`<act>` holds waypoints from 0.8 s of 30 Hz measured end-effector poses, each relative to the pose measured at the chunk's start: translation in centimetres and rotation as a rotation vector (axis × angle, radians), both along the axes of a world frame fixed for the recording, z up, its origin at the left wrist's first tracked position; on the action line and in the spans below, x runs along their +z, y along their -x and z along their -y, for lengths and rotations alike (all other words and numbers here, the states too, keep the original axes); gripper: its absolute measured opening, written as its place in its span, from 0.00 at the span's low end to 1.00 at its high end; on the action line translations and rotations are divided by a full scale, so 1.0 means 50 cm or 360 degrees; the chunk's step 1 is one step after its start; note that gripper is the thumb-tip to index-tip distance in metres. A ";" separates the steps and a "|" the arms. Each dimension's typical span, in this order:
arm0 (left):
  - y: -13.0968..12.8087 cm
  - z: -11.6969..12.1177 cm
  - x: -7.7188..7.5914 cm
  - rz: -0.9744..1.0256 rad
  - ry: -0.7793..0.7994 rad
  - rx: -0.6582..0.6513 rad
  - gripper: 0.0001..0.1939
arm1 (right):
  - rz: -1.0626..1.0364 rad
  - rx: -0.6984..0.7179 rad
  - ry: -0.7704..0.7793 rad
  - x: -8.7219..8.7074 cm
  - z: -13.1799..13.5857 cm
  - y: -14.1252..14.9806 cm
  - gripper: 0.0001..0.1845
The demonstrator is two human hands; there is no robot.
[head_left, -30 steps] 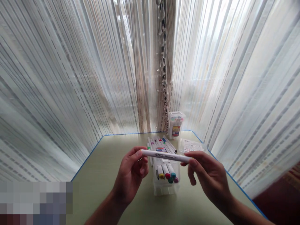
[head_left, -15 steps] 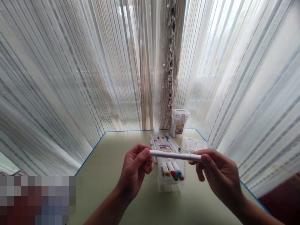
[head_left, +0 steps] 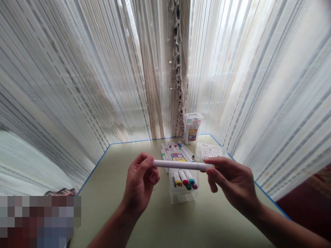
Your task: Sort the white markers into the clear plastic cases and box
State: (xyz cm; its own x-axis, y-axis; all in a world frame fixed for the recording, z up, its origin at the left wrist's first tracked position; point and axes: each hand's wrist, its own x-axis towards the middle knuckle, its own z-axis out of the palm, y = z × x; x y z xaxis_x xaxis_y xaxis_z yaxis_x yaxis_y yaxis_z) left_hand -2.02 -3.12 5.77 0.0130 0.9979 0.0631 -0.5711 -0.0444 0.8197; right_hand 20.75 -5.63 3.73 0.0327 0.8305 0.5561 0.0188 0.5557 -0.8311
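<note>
Pen (head_left: 178,165): held above worktop (head_left: 108,193), between left and right edges; ends clamped in fingers of left hand (head_left: 141,177) and right hand (head_left: 234,181). Judged light, stiff, slightly slippery; best gripped mid-length.

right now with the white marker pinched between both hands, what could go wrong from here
The white marker is pinched near its ends by the left hand and right hand, so if either grip slips it could drop.
It could then land on the clear case below, perhaps jostling the coloured-tipped markers at its open end.
The loose markers beyond might roll if bumped.
</note>
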 end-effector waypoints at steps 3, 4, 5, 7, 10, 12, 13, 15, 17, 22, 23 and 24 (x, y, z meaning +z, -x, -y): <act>-0.001 0.004 0.003 -0.0017 -0.0003 0.0012 0.12 | 0.0015 0.0042 0.0054 0.007 -0.002 -0.001 0.07; -0.001 0.005 0.004 -0.0024 -0.0003 0.0017 0.11 | 0.0021 0.0053 0.0065 0.008 -0.003 -0.001 0.07; -0.002 0.006 0.004 -0.0032 -0.0005 0.0019 0.11 | 0.0024 0.0062 0.0068 0.009 -0.003 -0.001 0.06; -0.002 0.006 0.003 -0.0048 -0.0010 0.0013 0.10 | 0.0020 0.0076 0.0051 0.010 -0.002 -0.001 0.06; -0.004 0.006 0.002 -0.0066 -0.0031 -0.0017 0.09 | 0.0003 0.0074 0.0000 0.012 0.003 -0.002 0.05; -0.006 0.006 0.002 -0.0082 -0.0050 -0.0047 0.08 | 0.0001 0.0052 -0.0035 0.016 0.007 -0.004 0.05; -0.007 0.007 0.003 -0.0091 -0.0061 -0.0064 0.08 | 0.0006 0.0037 -0.0047 0.018 0.009 -0.006 0.05; -0.009 0.009 0.003 -0.0111 -0.0076 -0.0091 0.08 | 0.0012 0.0009 -0.0065 0.021 0.012 -0.010 0.05; -0.010 0.012 0.003 -0.0121 -0.0078 -0.0102 0.09 | 0.0014 -0.0014 -0.0078 0.023 0.014 -0.013 0.05; -0.006 0.017 0.003 -0.0050 -0.0073 -0.0108 0.09 | 0.0002 -0.0015 -0.0151 0.021 0.018 -0.012 0.08; -0.005 0.018 0.004 -0.0011 -0.0076 -0.0128 0.09 | -0.0006 -0.0013 -0.0167 0.020 0.018 -0.011 0.08; -0.004 0.018 0.005 0.0033 -0.0078 -0.0155 0.09 | -0.0009 -0.0016 -0.0179 0.020 0.019 -0.010 0.09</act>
